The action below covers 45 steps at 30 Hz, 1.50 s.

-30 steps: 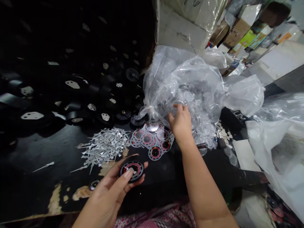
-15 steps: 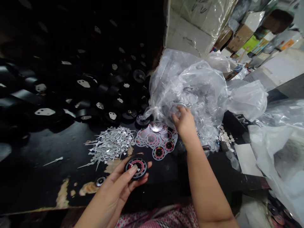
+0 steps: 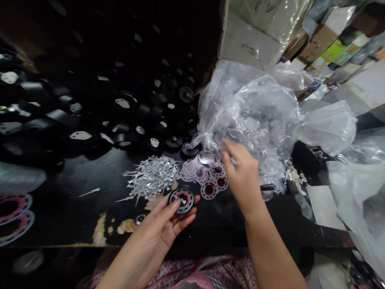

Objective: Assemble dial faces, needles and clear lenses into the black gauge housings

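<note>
My left hand (image 3: 168,220) holds a round black gauge (image 3: 181,200) with a red-ringed dial face turned up; the thumb rests on the face near a white pointer. My right hand (image 3: 243,172) is closed in a pinch in front of the plastic bag (image 3: 215,84) of clear plastic discs (image 3: 251,124). A small pale bit shows at its fingers, too hidden to name. Between my hands, beyond the gauge, lie printed dial discs (image 3: 209,190) with a shiny clear disc (image 3: 206,157) on top. A heap of white pointers (image 3: 153,176) lies to their left.
Black gauge bodies (image 3: 80,138) with white plates crowd the back left. A single pointer (image 3: 89,192), a small round part (image 3: 140,218) and larger dial discs (image 3: 15,228) lie on the left. Small white pieces (image 3: 296,176) and a white card (image 3: 325,206) lie right.
My right hand has drawn back from the clear discs in the bag, its fingers now curled together. My left hand still holds the gauge. The view has shifted left.
</note>
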Available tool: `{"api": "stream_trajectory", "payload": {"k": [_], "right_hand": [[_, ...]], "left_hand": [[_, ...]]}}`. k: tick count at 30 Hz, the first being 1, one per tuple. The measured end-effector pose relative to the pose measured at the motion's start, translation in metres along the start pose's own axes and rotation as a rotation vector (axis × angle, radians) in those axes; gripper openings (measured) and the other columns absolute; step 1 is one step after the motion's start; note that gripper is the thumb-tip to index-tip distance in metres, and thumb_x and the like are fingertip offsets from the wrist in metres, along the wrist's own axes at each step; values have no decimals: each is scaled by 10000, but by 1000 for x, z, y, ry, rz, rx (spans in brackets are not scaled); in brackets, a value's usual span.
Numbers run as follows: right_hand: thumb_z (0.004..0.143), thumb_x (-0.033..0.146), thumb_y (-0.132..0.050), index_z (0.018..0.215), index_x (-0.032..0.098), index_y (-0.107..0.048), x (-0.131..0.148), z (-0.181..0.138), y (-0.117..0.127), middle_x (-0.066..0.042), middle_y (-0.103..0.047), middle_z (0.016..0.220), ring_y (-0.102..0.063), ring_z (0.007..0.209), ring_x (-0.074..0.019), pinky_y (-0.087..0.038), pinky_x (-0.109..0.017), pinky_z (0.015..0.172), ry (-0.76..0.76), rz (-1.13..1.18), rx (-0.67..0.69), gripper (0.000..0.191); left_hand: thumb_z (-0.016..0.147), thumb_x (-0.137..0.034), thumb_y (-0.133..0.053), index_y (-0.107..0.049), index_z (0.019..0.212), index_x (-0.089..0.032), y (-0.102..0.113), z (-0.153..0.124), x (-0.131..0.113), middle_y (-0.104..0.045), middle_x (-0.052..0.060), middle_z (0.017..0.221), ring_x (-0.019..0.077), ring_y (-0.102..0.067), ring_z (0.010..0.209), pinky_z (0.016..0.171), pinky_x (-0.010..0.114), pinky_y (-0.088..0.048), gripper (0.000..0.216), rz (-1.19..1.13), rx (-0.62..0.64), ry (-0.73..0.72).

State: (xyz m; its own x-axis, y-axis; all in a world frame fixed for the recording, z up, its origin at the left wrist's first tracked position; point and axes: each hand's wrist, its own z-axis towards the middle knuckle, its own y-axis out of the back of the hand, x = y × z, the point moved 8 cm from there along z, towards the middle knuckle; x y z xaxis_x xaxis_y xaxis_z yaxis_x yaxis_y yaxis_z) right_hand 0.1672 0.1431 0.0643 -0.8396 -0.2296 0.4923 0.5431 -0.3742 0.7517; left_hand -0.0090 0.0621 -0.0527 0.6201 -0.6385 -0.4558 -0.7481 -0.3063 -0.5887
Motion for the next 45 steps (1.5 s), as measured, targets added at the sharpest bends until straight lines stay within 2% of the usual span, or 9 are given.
{"api": "stream_trajectory", "payload": {"k": [4, 10, 14, 18, 23, 28, 36, 41, 45], "right_hand": [[1007, 320, -556, 1264, 112, -689, 50, -50, -29, -192, -678, 1323, -668, 1173, -266, -535, -397, 1004, 190, 74, 258, 356], [1009, 316, -554, 1300, 230, -657, 69, -69, -31, -108, -610, 1446, -559, 1304, -298, -431, -505, 1075, 334, 17, 296, 320], [1031, 318, -518, 1112, 230, -693, 52, -53, -23, -46, -769, 1067, -656, 1024, -199, -470, -379, 932, 66, 284, 249, 212], [1067, 422, -360, 791, 203, -590, 43, -47, -38, -12, -631, 760, -584, 749, -161, -415, -307, 721, -119, 316, 309, 421], [1065, 369, -278, 718, 214, -465, 43, -43, -39, 7, -508, 693, -506, 687, -147, -366, -296, 704, -123, 330, 265, 424], [1044, 484, -387, 751, 218, -496, 40, -45, -45, 27, -511, 696, -502, 655, -127, -365, -260, 643, -183, 474, 466, 410], [1056, 306, -336, 694, 218, -452, 47, -42, -38, 19, -497, 640, -499, 603, -120, -376, -270, 638, -51, 366, 163, 390], [1058, 308, -329, 682, 223, -439, 49, -38, -44, 32, -481, 616, -483, 560, -110, -362, -264, 612, -20, 373, 137, 401], [1067, 373, -369, 649, 213, -440, 53, -39, -40, 47, -449, 605, -462, 573, -104, -334, -273, 631, -15, 345, 173, 453]], "left_hand": [[906, -235, -703, -793, 920, -190, -5, 3, -3, -802, 58, 992, 185, -753, 875, 868, 357, -637, 102, -141, 24, 26], [856, -277, -756, -804, 935, -241, -6, 1, -15, -800, 27, 1024, 177, -746, 860, 768, 255, -631, 99, -51, -2, -73], [795, -317, -809, -806, 1012, -289, -8, -3, -19, -770, 16, 1218, 259, -696, 1160, 923, 288, -592, 219, 223, 22, -195], [888, -357, -710, -676, 1321, -329, -18, -8, -17, -643, -17, 1443, 226, -484, 1424, 1188, 329, -355, 435, 635, 132, -402], [943, -383, -628, -608, 1385, -341, -19, -9, -11, -593, -25, 1496, 206, -459, 1439, 1186, 347, -358, 444, 755, 212, -482], [965, -425, -589, -586, 1405, -343, -18, -9, -11, -594, -4, 1496, 226, -524, 1392, 1160, 372, -407, 448, 747, 273, -436], [1015, -343, -504, -552, 1395, -311, -25, -21, -18, -652, 12, 1432, 179, -566, 1351, 1113, 313, -459, 384, 995, 190, -671], [1008, -356, -513, -554, 1363, -276, -21, -22, -26, -676, 35, 1387, 193, -602, 1305, 1110, 338, -462, 366, 1048, 131, -767], [1022, -359, -489, -519, 1411, -306, -21, -20, -26, -602, 26, 1485, 180, -542, 1371, 1147, 331, -421, 394, 1049, 227, -674]]}}
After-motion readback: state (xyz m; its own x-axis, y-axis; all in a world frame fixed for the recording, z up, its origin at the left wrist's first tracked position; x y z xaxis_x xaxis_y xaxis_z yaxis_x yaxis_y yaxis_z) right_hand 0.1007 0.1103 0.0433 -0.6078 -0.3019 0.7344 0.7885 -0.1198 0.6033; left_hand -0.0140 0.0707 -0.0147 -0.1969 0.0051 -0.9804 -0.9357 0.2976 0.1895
